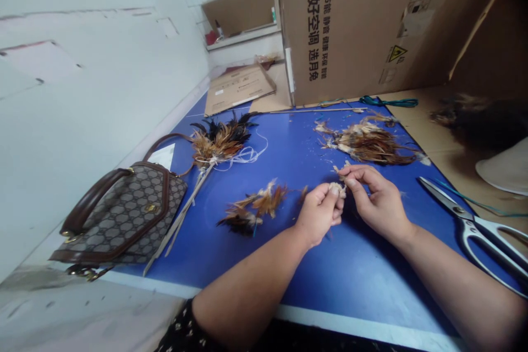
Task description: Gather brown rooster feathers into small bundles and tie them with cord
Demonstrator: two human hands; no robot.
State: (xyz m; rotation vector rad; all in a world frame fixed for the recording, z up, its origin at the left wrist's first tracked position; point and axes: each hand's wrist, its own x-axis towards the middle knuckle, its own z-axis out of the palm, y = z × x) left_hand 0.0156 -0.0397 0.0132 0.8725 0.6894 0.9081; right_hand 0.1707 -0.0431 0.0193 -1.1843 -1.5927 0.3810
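My left hand (322,210) is closed around a small bunch of feathers (339,188), with the pale quill ends poking out past the thumb. Close beside it, my right hand (377,198) pinches a small tan feather piece (341,171) between thumb and fingertips. Its exact shape is too small to make out. Just beyond the right hand lies a pile of brown and cream feathers (367,143). To the left of my hands, a few loose orange-brown and black feathers (253,206) rest on the blue table surface (289,146).
Large scissors (466,214) lie at the right edge. On the left are a patterned handbag (127,209) and a feather bundle (220,140) on thin sticks (185,209), with white string (245,158) beside it. A big cardboard box (350,27) stands behind, near green cord (390,102).
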